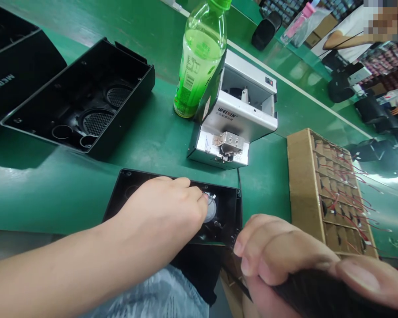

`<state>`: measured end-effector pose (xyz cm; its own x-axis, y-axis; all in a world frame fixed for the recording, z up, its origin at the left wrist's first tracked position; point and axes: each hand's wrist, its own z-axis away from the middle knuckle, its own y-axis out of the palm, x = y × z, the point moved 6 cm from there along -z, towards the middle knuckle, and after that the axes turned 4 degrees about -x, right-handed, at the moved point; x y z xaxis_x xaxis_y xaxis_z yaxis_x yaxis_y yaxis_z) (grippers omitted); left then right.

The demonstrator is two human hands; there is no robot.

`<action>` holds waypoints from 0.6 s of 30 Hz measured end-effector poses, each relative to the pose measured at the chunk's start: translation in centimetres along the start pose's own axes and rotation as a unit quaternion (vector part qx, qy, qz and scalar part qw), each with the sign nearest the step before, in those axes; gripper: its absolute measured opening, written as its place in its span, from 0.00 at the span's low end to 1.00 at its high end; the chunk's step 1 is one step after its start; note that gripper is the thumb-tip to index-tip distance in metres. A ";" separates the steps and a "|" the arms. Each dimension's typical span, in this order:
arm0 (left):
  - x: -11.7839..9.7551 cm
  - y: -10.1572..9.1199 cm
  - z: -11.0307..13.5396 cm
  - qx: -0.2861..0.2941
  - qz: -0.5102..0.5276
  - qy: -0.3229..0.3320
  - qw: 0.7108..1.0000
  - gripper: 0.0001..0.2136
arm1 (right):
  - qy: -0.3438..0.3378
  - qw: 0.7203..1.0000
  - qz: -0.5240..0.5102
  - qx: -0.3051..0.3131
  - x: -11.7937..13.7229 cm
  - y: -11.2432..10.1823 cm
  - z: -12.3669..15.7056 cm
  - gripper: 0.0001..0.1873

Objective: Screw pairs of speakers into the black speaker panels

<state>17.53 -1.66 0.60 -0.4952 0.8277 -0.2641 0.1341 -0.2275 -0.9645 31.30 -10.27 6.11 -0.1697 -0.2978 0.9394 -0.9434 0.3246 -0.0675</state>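
Observation:
A black speaker housing (228,207) lies on the table edge in front of me, its inside facing up. Within it sits a round grey speaker driver (211,209) with a small white connector at its upper edge. My left hand (169,205) reaches into the housing, fingers curled at the driver's left side; its fingertips are hidden. My right hand (281,251) is wrapped round a thick black handle (318,287), apparently an electric screwdriver, close to the housing's right end. Its tip is hard to make out.
Behind the housing stands a silver screw feeder (242,110) beside a green drink bottle (199,66). Another open black housing (132,101) is at the left, near a black case (23,75). A cardboard box (300,190) with red wires stands right. A person's arm (348,39) shows beyond.

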 end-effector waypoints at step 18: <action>0.3 0.1 0.4 -0.024 0.015 -0.006 1.000 0.16 | -0.033 0.998 0.038 -0.046 0.8 0.3 -0.7 0.13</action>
<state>17.04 -1.63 0.43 -0.4998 0.8151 -0.2931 0.1898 -0.2272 -0.9552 31.12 -9.84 7.07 -0.2610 -0.3261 0.9086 -0.8973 0.4290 -0.1038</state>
